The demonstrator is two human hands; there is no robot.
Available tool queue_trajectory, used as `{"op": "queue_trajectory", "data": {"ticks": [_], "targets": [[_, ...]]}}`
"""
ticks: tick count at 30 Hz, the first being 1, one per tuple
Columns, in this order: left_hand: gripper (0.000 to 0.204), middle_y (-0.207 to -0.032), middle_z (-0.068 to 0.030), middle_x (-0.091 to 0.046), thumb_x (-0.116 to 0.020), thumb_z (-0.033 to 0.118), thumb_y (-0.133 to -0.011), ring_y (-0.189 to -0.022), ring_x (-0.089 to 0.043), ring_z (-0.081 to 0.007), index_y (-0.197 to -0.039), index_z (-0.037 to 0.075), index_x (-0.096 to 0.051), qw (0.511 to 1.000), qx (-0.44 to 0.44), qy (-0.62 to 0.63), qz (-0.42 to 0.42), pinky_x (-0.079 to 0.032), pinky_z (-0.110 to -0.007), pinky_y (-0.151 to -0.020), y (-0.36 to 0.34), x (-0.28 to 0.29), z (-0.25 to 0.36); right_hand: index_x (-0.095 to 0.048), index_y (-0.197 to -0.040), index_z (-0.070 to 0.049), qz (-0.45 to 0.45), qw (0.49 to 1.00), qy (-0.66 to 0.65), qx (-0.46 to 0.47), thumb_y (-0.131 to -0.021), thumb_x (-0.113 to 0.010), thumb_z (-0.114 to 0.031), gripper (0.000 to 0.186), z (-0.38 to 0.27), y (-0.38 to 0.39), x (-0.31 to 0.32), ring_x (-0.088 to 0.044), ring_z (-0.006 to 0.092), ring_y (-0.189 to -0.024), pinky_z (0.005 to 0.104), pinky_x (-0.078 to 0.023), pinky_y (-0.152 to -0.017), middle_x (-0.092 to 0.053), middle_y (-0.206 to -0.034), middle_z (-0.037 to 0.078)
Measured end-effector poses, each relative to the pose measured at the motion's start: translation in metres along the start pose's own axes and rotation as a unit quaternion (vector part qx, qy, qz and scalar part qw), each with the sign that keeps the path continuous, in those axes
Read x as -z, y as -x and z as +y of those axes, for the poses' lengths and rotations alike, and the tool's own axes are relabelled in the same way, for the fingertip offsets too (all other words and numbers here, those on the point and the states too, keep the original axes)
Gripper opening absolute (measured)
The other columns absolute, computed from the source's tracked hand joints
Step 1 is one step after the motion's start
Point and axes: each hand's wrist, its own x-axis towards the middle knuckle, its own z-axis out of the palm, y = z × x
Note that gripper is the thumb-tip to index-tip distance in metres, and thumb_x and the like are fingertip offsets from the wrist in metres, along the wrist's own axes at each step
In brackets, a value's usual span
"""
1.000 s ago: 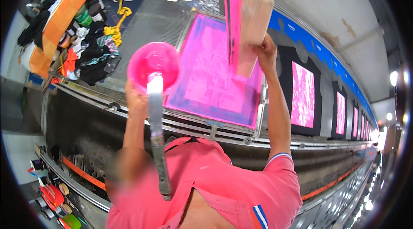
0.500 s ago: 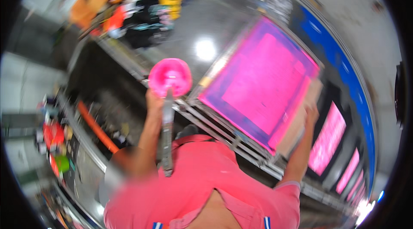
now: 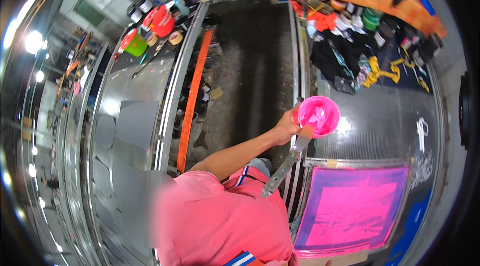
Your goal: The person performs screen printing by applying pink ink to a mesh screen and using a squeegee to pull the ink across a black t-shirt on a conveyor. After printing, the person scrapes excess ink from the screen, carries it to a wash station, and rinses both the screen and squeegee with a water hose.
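My left hand (image 3: 286, 127) grips a pink bucket (image 3: 327, 103) of pink ink above the aisle-side edge of the printing table. A long metal spatula (image 3: 280, 171) rests in the bucket, its pink-coated end in the ink. Below right lies a screen frame (image 3: 352, 206) covered in pink ink. At the lower edge, a wooden squeegee board (image 3: 350, 259) shows along the screen's near side, with a fingertip of my right hand (image 3: 327, 262) by it; the rest of that hand is out of frame.
The floor aisle (image 3: 245, 66) separates this table from another metal table (image 3: 135, 86) on the left, which holds green and red buckets (image 3: 134, 45) and tape rolls. An orange rail (image 3: 195, 101) runs beside the aisle. Heaped dark cloths (image 3: 335, 61) and jars sit at the upper right.
My view has swung left toward the aisle and other table. My left hand and bucket appear further right; the screen has shifted to the lower right, and my right hand has mostly left view.
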Motion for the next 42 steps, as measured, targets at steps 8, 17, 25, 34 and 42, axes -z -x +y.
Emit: {"op": "queue_trajectory", "data": {"ticks": [8,17,25,34,42], "targets": [[0.073,-0.126,-0.0063,-0.062,-0.085,0.002,-0.072,-0.110,-0.063,-0.0170,-0.137,0.006,-0.050,0.994,-0.030,0.038,0.096,-0.056,-0.036,-0.092,-0.008,0.043,0.030,-0.059,-0.122,0.007,-0.083,0.992,0.053,0.076,-0.075,-0.080,-0.030,0.064,-0.080,-0.007,-0.100,-0.064,0.0375,-0.099,0.0482,-0.053,-0.087,-0.064,-0.115,0.022],[0.062,-0.115,-0.0023,-0.065,-0.075,-0.016,-0.069,-0.101,-0.065,-0.0139,-0.124,0.005,-0.056,0.951,-0.158,0.053,0.260,-0.057,-0.032,-0.083,-0.021,0.155,0.073,-0.060,-0.119,0.006,-0.096,0.985,0.063,0.125,-0.075,-0.080,-0.028,0.059,-0.129,0.012,-0.156,-0.065,0.0367,-0.096,0.0472,-0.053,-0.085,-0.065,-0.111,0.022],[0.069,-0.116,-0.0082,-0.064,-0.073,-0.012,-0.067,-0.098,-0.068,-0.0200,-0.130,0.005,-0.049,0.895,-0.268,0.067,0.349,-0.059,-0.035,-0.080,-0.031,0.314,0.164,-0.061,-0.116,0.005,-0.069,0.980,0.072,0.172,-0.076,-0.080,-0.027,0.055,-0.201,0.063,-0.244,-0.065,0.0359,-0.093,0.0464,-0.054,-0.083,-0.066,-0.107,0.022],[0.088,-0.124,-0.0079,-0.060,-0.080,-0.011,-0.054,-0.111,-0.060,-0.0194,-0.134,0.004,-0.047,0.785,-0.329,-0.031,0.524,-0.050,-0.034,-0.096,-0.012,0.564,0.272,-0.063,-0.113,0.004,-0.006,0.965,0.086,0.248,-0.077,-0.080,-0.025,0.050,-0.332,0.161,-0.382,-0.066,0.0351,-0.089,0.0454,-0.054,-0.081,-0.067,-0.103,0.022],[0.069,-0.115,-0.0055,-0.064,-0.082,-0.005,-0.066,-0.100,-0.064,-0.0177,-0.129,0.004,-0.055,0.657,-0.396,-0.041,0.640,-0.055,-0.032,-0.084,0.027,0.758,0.342,-0.064,-0.110,0.003,0.068,0.942,0.044,0.325,-0.078,-0.080,-0.024,0.045,-0.449,0.228,-0.443,-0.067,0.0344,-0.086,0.0445,-0.055,-0.079,-0.068,-0.099,0.021]]}}
